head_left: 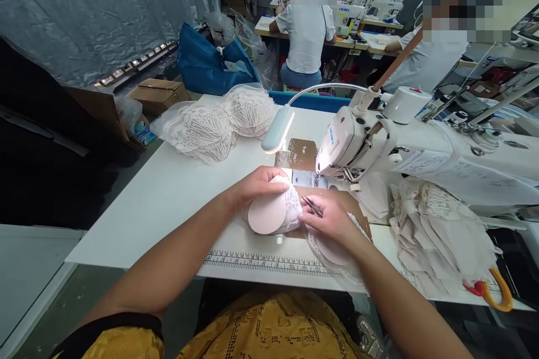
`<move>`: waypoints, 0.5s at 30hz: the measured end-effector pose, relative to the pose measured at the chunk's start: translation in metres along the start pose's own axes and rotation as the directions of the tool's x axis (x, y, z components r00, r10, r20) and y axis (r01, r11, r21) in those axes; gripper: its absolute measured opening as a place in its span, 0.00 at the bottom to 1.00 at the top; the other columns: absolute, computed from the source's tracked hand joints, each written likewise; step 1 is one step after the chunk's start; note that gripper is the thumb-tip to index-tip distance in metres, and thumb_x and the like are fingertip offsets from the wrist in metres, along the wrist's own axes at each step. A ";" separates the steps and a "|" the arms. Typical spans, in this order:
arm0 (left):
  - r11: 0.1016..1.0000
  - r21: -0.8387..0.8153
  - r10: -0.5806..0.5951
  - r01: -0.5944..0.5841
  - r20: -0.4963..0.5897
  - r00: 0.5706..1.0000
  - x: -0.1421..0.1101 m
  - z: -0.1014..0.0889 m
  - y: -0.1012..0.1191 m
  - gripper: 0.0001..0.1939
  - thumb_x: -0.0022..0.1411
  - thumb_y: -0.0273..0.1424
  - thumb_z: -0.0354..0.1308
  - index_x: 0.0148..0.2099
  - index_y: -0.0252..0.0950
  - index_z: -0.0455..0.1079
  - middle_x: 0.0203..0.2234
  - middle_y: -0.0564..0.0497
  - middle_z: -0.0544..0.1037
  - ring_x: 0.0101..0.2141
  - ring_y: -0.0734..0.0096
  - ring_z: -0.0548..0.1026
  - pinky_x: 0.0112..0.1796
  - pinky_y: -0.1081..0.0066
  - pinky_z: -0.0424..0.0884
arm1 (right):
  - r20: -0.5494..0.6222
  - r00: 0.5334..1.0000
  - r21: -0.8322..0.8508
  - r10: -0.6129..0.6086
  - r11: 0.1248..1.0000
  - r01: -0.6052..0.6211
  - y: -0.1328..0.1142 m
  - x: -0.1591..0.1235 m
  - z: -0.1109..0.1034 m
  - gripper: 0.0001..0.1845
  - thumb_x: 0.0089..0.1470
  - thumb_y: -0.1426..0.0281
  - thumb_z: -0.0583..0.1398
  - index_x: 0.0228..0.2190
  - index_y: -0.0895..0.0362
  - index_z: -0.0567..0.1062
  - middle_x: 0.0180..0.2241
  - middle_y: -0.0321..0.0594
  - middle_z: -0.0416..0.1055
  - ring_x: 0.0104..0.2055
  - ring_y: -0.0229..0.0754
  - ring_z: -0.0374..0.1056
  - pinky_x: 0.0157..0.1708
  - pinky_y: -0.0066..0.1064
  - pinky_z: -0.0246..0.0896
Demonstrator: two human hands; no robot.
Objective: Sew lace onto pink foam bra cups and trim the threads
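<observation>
My left hand (260, 184) is closed on the upper edge of a pale pink bra cup (268, 214) with white lace along its right side, its thumb on top. From the right, my right hand (332, 220) pinches the lace edge of this cup. Small metal thread snips (312, 207) are tucked in the same hand, with their points toward the cup. A second lace-edged cup (332, 251) lies on the table, partly hidden under my right wrist. Just beyond my hands stand the needle area and white head of a sewing machine (342, 137).
A lit lamp (278, 130) arches over the white table (138, 207). Lacy cups (202, 129) are heaped at the back left. To the right are stacked lace pieces (438, 235) and orange-handled scissors (499, 290). A printed ruler (261, 261) runs along the front. Two people sit farther back.
</observation>
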State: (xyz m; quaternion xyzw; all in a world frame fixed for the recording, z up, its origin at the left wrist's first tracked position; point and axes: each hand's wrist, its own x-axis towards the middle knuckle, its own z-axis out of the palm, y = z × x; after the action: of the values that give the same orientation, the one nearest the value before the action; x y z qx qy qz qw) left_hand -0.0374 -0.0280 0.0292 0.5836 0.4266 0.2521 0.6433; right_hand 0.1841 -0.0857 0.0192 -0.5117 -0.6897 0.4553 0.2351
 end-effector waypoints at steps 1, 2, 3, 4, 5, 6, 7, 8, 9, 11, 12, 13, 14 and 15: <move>1.000 0.002 0.011 -0.011 0.003 1.000 -0.001 -0.001 -0.001 0.12 0.53 0.36 0.62 0.36 0.33 0.68 0.27 0.53 0.72 0.26 0.75 0.69 0.26 0.75 0.64 | -0.012 1.000 0.007 -0.003 1.000 0.003 -0.001 0.003 0.004 0.09 0.53 0.62 0.60 0.30 0.55 0.74 0.29 0.34 0.71 0.33 0.42 0.67 0.35 0.32 0.60; 1.000 -0.001 0.022 -0.022 0.008 1.000 -0.001 -0.002 -0.001 0.12 0.53 0.34 0.62 0.38 0.33 0.67 0.29 0.53 0.72 0.26 0.75 0.69 0.27 0.76 0.64 | -0.032 0.999 0.017 -0.003 1.000 0.003 -0.001 0.005 0.007 0.10 0.55 0.63 0.58 0.27 0.55 0.72 0.26 0.33 0.70 0.30 0.40 0.65 0.33 0.31 0.59; 0.999 -0.005 0.035 -0.035 0.016 0.999 -0.002 -0.003 -0.001 0.13 0.53 0.33 0.62 0.39 0.34 0.66 0.30 0.53 0.73 0.28 0.75 0.69 0.28 0.76 0.65 | -0.054 0.999 0.030 -0.002 1.000 0.003 0.000 0.006 0.009 0.11 0.55 0.64 0.57 0.25 0.55 0.71 0.25 0.33 0.68 0.29 0.39 0.64 0.32 0.31 0.57; 0.999 -0.008 0.050 -0.050 0.026 0.998 -0.002 -0.004 -0.001 0.14 0.52 0.31 0.62 0.40 0.34 0.65 0.32 0.52 0.73 0.29 0.74 0.70 0.30 0.75 0.65 | -0.074 0.997 0.046 -0.002 0.999 0.006 0.000 0.006 0.009 0.11 0.56 0.64 0.56 0.25 0.55 0.70 0.25 0.33 0.67 0.29 0.39 0.63 0.31 0.30 0.57; 0.998 -0.007 0.064 -0.063 0.037 0.997 -0.002 -0.005 0.000 0.15 0.52 0.30 0.62 0.42 0.34 0.64 0.34 0.51 0.74 0.31 0.73 0.71 0.31 0.74 0.66 | -0.090 0.996 0.066 -0.004 0.998 0.010 0.001 0.006 0.009 0.12 0.56 0.63 0.56 0.25 0.55 0.70 0.25 0.34 0.67 0.30 0.39 0.62 0.31 0.30 0.57; 0.997 0.000 0.075 -0.075 0.048 0.996 -0.003 -0.006 0.000 0.17 0.51 0.29 0.61 0.43 0.34 0.64 0.36 0.50 0.74 0.33 0.72 0.71 0.33 0.74 0.66 | -0.105 0.994 0.095 -0.003 0.995 0.013 0.002 0.006 0.009 0.11 0.56 0.62 0.56 0.27 0.56 0.70 0.27 0.35 0.68 0.31 0.39 0.62 0.32 0.30 0.57; 0.996 0.013 0.083 -0.084 0.055 0.995 -0.002 -0.006 0.001 0.17 0.51 0.28 0.61 0.45 0.34 0.64 0.36 0.50 0.75 0.33 0.72 0.71 0.33 0.73 0.66 | -0.112 0.994 0.132 0.000 0.991 0.015 0.003 0.006 0.009 0.11 0.56 0.61 0.56 0.30 0.56 0.71 0.29 0.36 0.69 0.32 0.40 0.63 0.33 0.30 0.57; 0.996 0.027 0.085 -0.087 0.062 0.994 -0.002 -0.006 0.001 0.17 0.52 0.28 0.60 0.45 0.34 0.64 0.36 0.50 0.75 0.33 0.72 0.71 0.33 0.73 0.66 | -0.106 0.994 0.165 0.001 0.986 0.017 0.004 0.006 0.008 0.11 0.55 0.60 0.57 0.33 0.56 0.71 0.31 0.37 0.69 0.33 0.40 0.63 0.33 0.30 0.58; 0.995 0.036 0.085 -0.088 0.073 0.994 -0.002 -0.006 0.001 0.17 0.52 0.27 0.59 0.46 0.34 0.64 0.36 0.50 0.75 0.33 0.72 0.71 0.33 0.73 0.66 | -0.090 0.996 0.182 0.002 0.983 0.014 0.005 0.006 0.008 0.12 0.54 0.59 0.58 0.34 0.56 0.71 0.31 0.37 0.69 0.33 0.40 0.63 0.33 0.30 0.57; 0.993 0.065 0.091 -0.097 0.095 0.991 -0.002 -0.006 0.001 0.16 0.54 0.27 0.56 0.47 0.35 0.64 0.35 0.51 0.74 0.33 0.71 0.72 0.33 0.73 0.66 | -0.051 0.999 0.155 0.005 0.988 0.003 0.007 0.007 0.009 0.12 0.52 0.59 0.60 0.30 0.56 0.70 0.27 0.34 0.66 0.30 0.39 0.61 0.30 0.30 0.55; 0.988 0.101 0.105 -0.115 0.099 0.990 -0.003 -0.005 0.001 0.16 0.54 0.26 0.55 0.47 0.35 0.65 0.36 0.50 0.75 0.34 0.70 0.72 0.34 0.72 0.66 | -0.042 0.999 0.123 0.005 0.992 0.000 0.008 0.007 0.009 0.13 0.52 0.60 0.60 0.27 0.56 0.69 0.25 0.33 0.63 0.28 0.38 0.59 0.28 0.29 0.53; 0.978 0.154 0.128 -0.143 0.102 0.986 -0.003 -0.005 0.001 0.16 0.55 0.26 0.54 0.47 0.35 0.65 0.38 0.49 0.75 0.37 0.68 0.72 0.36 0.70 0.67 | -0.041 0.999 0.093 0.000 0.996 0.004 0.008 0.007 0.009 0.14 0.53 0.60 0.59 0.24 0.57 0.67 0.23 0.32 0.61 0.27 0.37 0.57 0.27 0.29 0.51; 0.959 0.217 0.161 -0.182 0.112 0.981 -0.004 -0.004 0.001 0.16 0.55 0.25 0.54 0.48 0.35 0.66 0.39 0.49 0.75 0.40 0.67 0.72 0.39 0.69 0.67 | -0.043 0.999 0.075 -0.009 0.997 0.012 0.009 0.007 0.010 0.16 0.54 0.60 0.58 0.22 0.57 0.66 0.22 0.32 0.59 0.26 0.36 0.55 0.26 0.29 0.49; 0.933 0.278 0.197 -0.228 0.133 0.971 -0.005 -0.003 0.001 0.17 0.55 0.25 0.55 0.49 0.36 0.67 0.42 0.48 0.75 0.43 0.65 0.72 0.42 0.68 0.67 | -0.042 0.999 0.075 -0.022 0.997 0.025 0.009 0.006 0.010 0.17 0.55 0.59 0.57 0.22 0.57 0.66 0.22 0.32 0.58 0.26 0.36 0.55 0.26 0.29 0.49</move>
State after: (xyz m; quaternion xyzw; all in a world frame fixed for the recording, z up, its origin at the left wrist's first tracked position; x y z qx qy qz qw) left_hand -0.0418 -0.0302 0.0315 0.7269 0.3596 0.2242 0.5404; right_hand 0.1789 -0.0832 0.0055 -0.5038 -0.6729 0.4674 0.2737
